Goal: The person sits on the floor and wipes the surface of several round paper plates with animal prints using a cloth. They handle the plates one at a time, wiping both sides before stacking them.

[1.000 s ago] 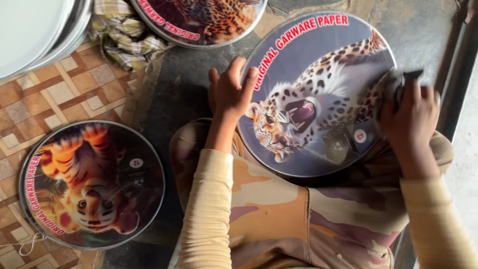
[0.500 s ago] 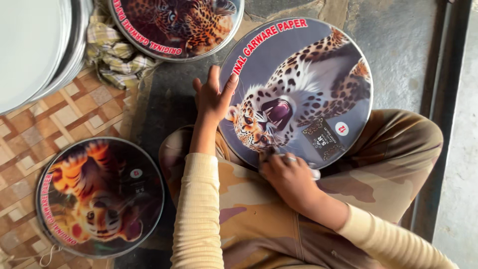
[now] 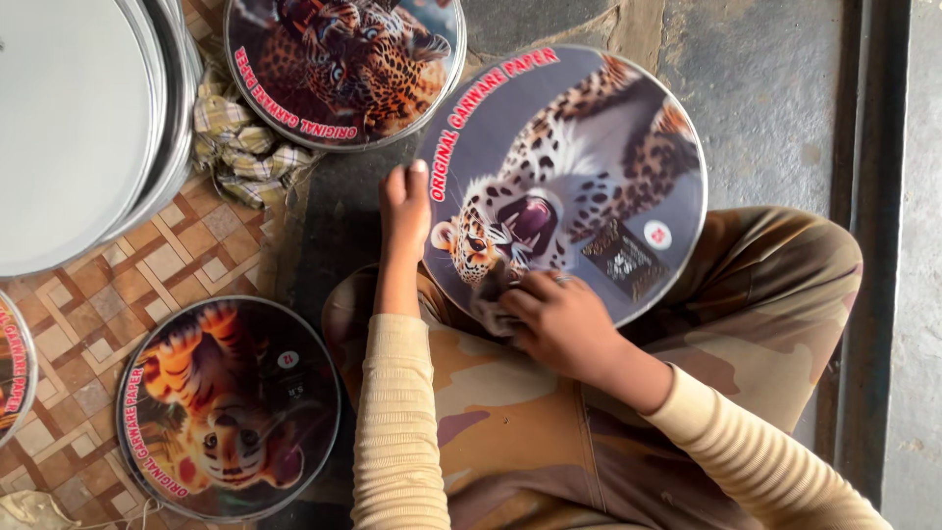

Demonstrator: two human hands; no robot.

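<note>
The person sits cross-legged in camouflage trousers (image 3: pixel 510 422), with cream ribbed sleeves (image 3: pixel 397 422) on both arms. A round disc with a snarling leopard picture (image 3: pixel 569 182) rests tilted on the lap, its lower edge against the trousers; everything else is placed from this leopard disc.

At the disc's lower edge, the right hand (image 3: pixel 554 319) lies on the face, fingers curled and pressing near the leopard's chin; whether something small is pinched under the fingers cannot be told. At the disc's left edge, the left hand (image 3: pixel 404 211) steadies the rim, fingers held straight and close together, the palm against the edge.

Below and to the left of the leopard disc, well apart from it, a disc with a tiger picture (image 3: pixel 228 407) lies flat on the patterned tile floor (image 3: pixel 88 294). Up and to the left, just beside the leopard disc's rim, another disc with a spotted cat picture (image 3: pixel 343 64) lies flat. Left of that sits a crumpled checked cloth (image 3: pixel 235 147), and farther left a stack of plain metal discs (image 3: pixel 78 118). Beyond the leopard disc, grey concrete (image 3: pixel 775 98) runs to the right.
</note>
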